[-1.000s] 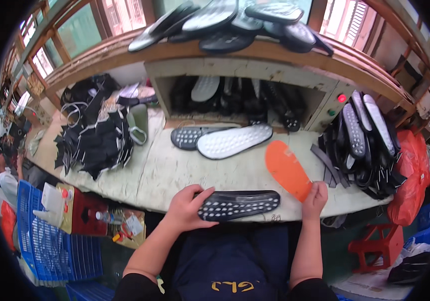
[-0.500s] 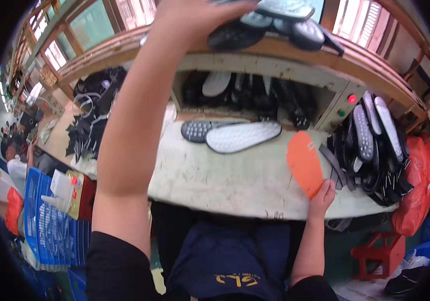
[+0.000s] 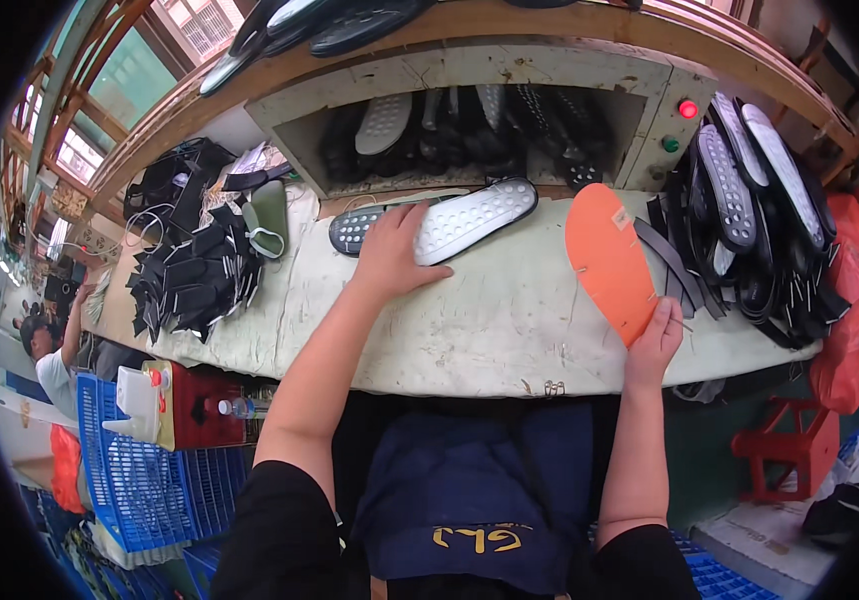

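- Below and between left hand [image 3: 396,255] and right hand [image 3: 655,335]: yellow lettering [image 3: 476,541] on dark blue apron [image 3: 479,490].
- Above right hand: small pale mark [image 3: 622,217] on orange sheet [image 3: 604,262], unreadable.
- Lower left of right hand: dark scrawl [image 3: 553,388] on table [image 3: 509,320] edge, unreadable.

L hand [image 3: 392,252] at wht sole [image 3: 479,218]; R hand [image 3: 657,335] w/ orange pc [image 3: 609,260].

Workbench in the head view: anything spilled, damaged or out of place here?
Nothing looks spilled or clearly misplaced. What stands out is wear: the pale bench cover is creased and dotted with dark marks, and the box behind it shows brown patches, as if paint had chipped.
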A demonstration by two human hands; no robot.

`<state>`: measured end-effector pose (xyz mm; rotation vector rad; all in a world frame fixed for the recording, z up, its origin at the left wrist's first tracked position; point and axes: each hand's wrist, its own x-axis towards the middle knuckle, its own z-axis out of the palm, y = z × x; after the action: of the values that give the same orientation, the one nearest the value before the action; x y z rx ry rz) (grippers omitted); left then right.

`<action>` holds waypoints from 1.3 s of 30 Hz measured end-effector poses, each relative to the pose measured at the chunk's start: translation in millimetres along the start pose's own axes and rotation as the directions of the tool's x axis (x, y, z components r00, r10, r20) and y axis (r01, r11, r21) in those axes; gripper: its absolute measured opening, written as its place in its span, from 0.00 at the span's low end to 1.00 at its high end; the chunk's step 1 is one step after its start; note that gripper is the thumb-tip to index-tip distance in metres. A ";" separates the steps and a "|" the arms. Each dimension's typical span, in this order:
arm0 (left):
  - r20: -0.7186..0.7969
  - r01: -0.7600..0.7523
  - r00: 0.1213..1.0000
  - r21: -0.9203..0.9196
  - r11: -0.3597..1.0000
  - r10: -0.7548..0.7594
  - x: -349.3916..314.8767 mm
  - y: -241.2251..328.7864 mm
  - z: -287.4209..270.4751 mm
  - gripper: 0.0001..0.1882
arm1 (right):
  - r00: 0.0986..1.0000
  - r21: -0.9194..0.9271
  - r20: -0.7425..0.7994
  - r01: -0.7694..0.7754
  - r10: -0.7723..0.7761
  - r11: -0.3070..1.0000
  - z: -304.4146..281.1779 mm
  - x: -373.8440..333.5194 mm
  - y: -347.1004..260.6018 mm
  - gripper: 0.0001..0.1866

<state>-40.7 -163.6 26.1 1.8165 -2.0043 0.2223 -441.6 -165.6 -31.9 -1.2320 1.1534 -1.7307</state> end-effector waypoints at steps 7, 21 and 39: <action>0.050 -0.009 0.999 -0.151 0.988 0.016 5.6 -33.2 16.4 0.55 | 0.999 0.562 0.038 -0.044 0.028 0.826 -21.9 3.2 55.3 0.07; 0.215 0.007 0.968 -0.534 0.845 0.128 -125.9 25.9 -48.5 0.59 | 0.705 -0.508 0.700 0.605 -0.116 0.613 29.5 -20.2 -85.8 0.05; 0.167 0.097 0.986 -0.604 0.791 0.006 -171.4 -11.6 -42.9 0.42 | 0.576 -0.548 0.817 0.761 0.029 0.348 113.2 -70.2 -102.7 0.08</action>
<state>-11.4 7.6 -7.7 1.4788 -1.8286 -0.5552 -317.9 -95.9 58.2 -2.7921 1.2744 -0.5061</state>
